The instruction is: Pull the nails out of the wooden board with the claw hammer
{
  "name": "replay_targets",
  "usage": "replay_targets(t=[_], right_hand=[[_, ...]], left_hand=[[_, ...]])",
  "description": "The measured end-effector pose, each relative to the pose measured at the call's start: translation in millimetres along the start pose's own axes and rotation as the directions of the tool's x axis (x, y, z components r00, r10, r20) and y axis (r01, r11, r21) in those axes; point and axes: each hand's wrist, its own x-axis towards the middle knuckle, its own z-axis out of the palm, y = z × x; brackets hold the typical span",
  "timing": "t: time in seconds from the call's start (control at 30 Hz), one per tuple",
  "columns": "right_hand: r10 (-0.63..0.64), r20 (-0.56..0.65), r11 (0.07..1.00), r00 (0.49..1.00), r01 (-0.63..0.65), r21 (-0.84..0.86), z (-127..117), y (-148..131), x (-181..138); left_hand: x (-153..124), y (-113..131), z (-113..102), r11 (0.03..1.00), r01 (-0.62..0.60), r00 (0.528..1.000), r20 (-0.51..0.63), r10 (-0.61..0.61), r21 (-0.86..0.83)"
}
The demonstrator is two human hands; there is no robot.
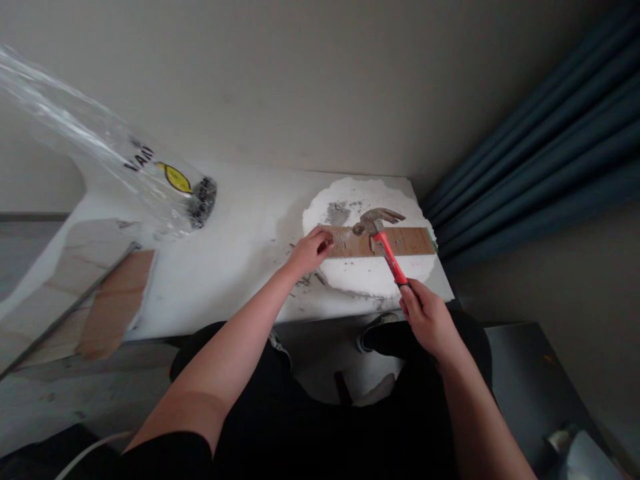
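My right hand (425, 313) grips the lower handle of a claw hammer (390, 257). Its metal head hangs over the middle of a brown wooden board (410, 241), and I cannot tell whether it touches. The board lies flat across a round white slab (370, 277) with an uneven edge. At the board's left end, the fingers of my left hand (311, 252) are closed in a pinch; what they hold, if anything, is too small to make out. Many small marks or holes dot the board near these fingers. Small dark pieces lie beside the hand.
A grey heap of bits (339, 213) lies on the slab. The white table (240, 267) also bears a clear plastic bag (150, 173) with dark contents and, at left, a brown panel piece (117, 300). Blue curtains (550, 147) hang at right, beside the wall.
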Motion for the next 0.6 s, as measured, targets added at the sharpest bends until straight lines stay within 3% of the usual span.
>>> replay_targets(t=[0.2, 0.43, 0.6], right_hand=[[-0.046, 0.08, 0.99, 0.996, 0.056, -0.128, 3.1, -38.0, 9.9], [-0.047, 0.101, 0.985, 0.994, 0.062, -0.158, 24.3, -39.5, 19.6], [-0.053, 0.083, 0.985, 0.995, 0.065, -0.158, 23.7, -39.9, 21.8]], left_hand=[[-0.4, -1.4, 2.2, 1.0, -0.001, 1.0, 0.007, 0.001, 0.012], [-1.2, -1.0, 3.1, 0.999, -0.005, 1.0, -0.011, 0.005, 0.04], [-1.4, -0.7, 4.4, 0.999, -0.003, 1.0, -0.004, 0.003, 0.034]])
